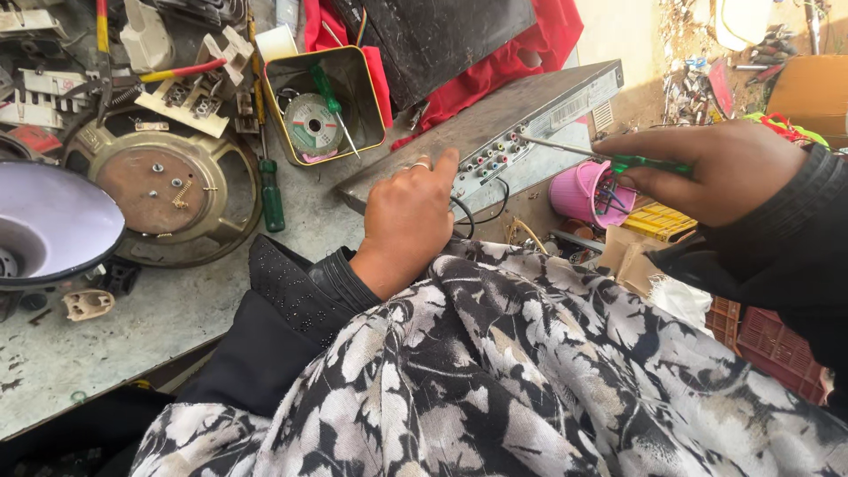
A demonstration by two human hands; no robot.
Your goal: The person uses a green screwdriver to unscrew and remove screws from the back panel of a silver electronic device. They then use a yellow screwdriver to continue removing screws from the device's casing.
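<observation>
Cluttered grey workbench [177,309] fills the view, a black-and-white patterned scarf nearest the camera; beyond it the left hand [408,221], ring on one finger, lies flat and open against the near end of a grey media player [495,124], gripping nothing; right of the player the right hand [720,168] is closed around a green-handled screwdriver [609,157], its tip at the rear sockets; left of the player stands a yellow-rimmed tin [367,97]; farther left rests a round speaker frame [163,190].
</observation>
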